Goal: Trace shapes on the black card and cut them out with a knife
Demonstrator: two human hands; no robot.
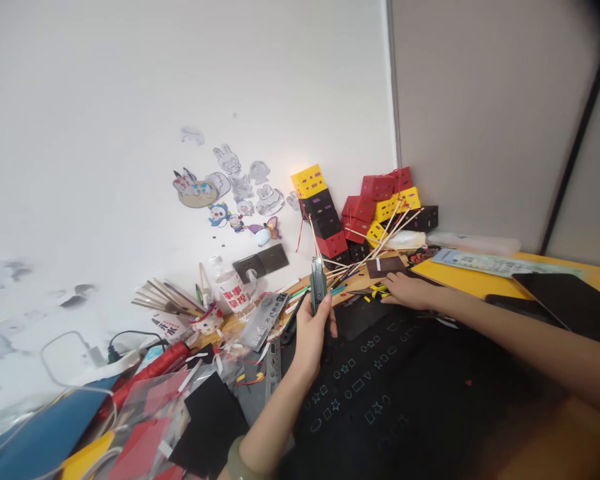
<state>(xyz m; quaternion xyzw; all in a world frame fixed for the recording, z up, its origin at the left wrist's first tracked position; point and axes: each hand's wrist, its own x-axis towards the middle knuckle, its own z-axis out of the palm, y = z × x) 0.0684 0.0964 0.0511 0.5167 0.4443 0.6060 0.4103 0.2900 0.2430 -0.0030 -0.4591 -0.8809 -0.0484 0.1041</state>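
Upright in my left hand (314, 330) is a grey-green utility knife (318, 283), its top end pointing away from me, the fingers wrapped round its body. My right hand (407, 291) is farther back on the right, fingers bent at the handles of yellow-and-black-handled pliers (379, 291), whose dark jaws point left. Below both hands spreads a large black sheet (430, 393) with rows of light-outlined stars, circles, squares and other shapes. A small dark brown piece (386, 267) lies just behind the pliers.
Yellow, black and red paper boxes (325, 213) are piled in the corner with thin wooden sticks (393, 233). At left stand a white bottle (230, 287) and a dotted cup (209, 320) of sticks. Coloured sheets, plastic bags and a metal ruler (273, 367) clutter the left side.
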